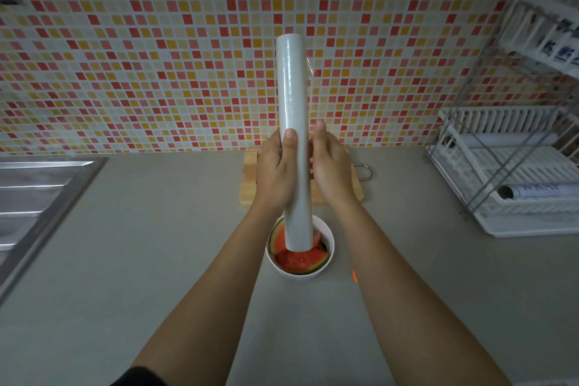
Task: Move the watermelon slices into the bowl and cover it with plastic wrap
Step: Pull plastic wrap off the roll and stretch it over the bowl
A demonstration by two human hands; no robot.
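Left hand (275, 169) is curled round the plastic wrap roll (293, 88), thumb laid across its front, and the roll is held upright. Right hand (333, 166) is set against the roll's other side, fingers fairly straight; whether film is being pinched there cannot be told. Just below the wrists, the white bowl (330, 241) is seen with the watermelon slices (300, 260) already inside, the roll's lower end hanging over them. Beyond the hands, no fruit is seen on the visible parts of the wooden cutting board (249, 178). The transfer is judged done; film is yet to be pulled, torn and stretched over the rim.
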